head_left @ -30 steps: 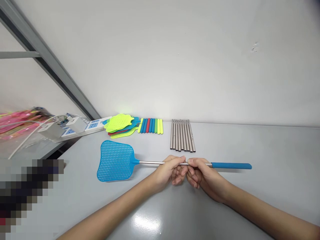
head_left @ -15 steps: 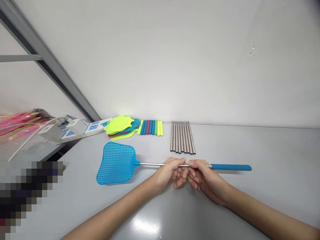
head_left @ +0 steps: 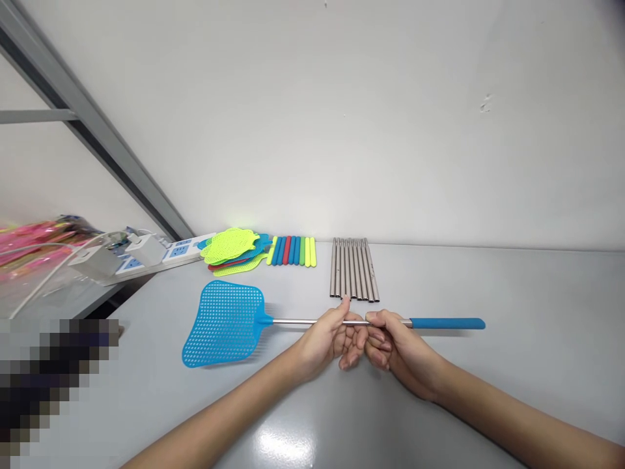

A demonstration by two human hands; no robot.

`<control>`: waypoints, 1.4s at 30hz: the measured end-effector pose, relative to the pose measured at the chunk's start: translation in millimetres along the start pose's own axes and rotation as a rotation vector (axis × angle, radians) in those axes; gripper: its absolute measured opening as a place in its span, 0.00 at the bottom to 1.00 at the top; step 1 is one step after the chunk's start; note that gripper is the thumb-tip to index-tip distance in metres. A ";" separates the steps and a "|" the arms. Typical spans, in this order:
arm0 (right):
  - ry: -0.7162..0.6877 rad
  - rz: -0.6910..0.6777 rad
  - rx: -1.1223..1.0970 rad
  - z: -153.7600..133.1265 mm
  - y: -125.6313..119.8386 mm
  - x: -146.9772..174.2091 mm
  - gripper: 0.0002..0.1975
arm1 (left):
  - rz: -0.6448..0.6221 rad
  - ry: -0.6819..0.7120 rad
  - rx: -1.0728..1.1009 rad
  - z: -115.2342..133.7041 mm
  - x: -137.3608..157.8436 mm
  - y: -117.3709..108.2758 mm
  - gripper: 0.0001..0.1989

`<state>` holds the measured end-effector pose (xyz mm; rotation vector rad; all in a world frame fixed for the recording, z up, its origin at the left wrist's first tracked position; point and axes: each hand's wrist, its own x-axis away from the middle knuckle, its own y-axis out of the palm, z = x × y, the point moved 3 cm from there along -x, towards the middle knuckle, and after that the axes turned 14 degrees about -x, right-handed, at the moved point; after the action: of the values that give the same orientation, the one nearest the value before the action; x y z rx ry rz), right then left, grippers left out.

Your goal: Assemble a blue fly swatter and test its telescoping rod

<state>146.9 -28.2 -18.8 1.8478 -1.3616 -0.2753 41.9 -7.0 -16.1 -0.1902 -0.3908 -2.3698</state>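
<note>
A blue fly swatter [head_left: 224, 324] lies crosswise in both hands, its mesh head to the left and its blue handle [head_left: 446, 323] to the right. Fingers of my left hand [head_left: 329, 345] curl under the thin metal rod [head_left: 293, 321], while its thumb is lifted off the rod. My right hand [head_left: 403, 345] pinches the rod from above with the thumb, just left of the handle, fingers bent beneath. The two hands nearly touch at the fingertips. Behind them sits a row of metal tubes [head_left: 354, 270].
Left of the tubes is a row of coloured handles [head_left: 291, 251], then a pile of swatter heads [head_left: 228, 246]. A power strip [head_left: 170, 255] with white plugs and cables runs along the table's left edge. Bagged pink items [head_left: 39, 244] lie beyond; a wall stands behind.
My left thumb has risen off the rod and now points up. The swatter's head has come slightly nearer and left. The whole view has shifted a little.
</note>
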 end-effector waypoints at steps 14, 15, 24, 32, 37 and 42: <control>0.041 0.014 -0.115 -0.4 -4.5 0.4 0.17 | -0.030 0.040 0.052 4.6 4.8 -1.8 0.16; 0.047 0.018 -0.129 -0.3 -5.0 0.4 0.17 | -0.032 0.056 0.025 4.9 6.0 -2.0 0.14; 0.084 0.039 -0.138 0.1 -2.7 0.2 0.18 | -0.054 0.085 -0.054 -0.9 4.7 -4.5 0.19; 0.075 0.002 -0.116 -0.9 -2.0 0.2 0.18 | -0.035 0.092 -0.029 -0.1 5.0 -3.8 0.18; 0.040 -0.070 -0.038 0.2 -0.5 0.2 0.18 | 0.009 0.106 -0.001 -0.6 3.1 -3.6 0.23; -0.031 -0.119 0.020 0.3 2.3 -0.6 0.18 | 0.022 0.081 -0.001 -0.5 1.2 -2.7 0.24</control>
<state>144.8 -28.0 -17.5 1.9525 -1.2815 -0.3542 39.2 -6.0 -16.9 -0.0985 -0.3469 -2.3482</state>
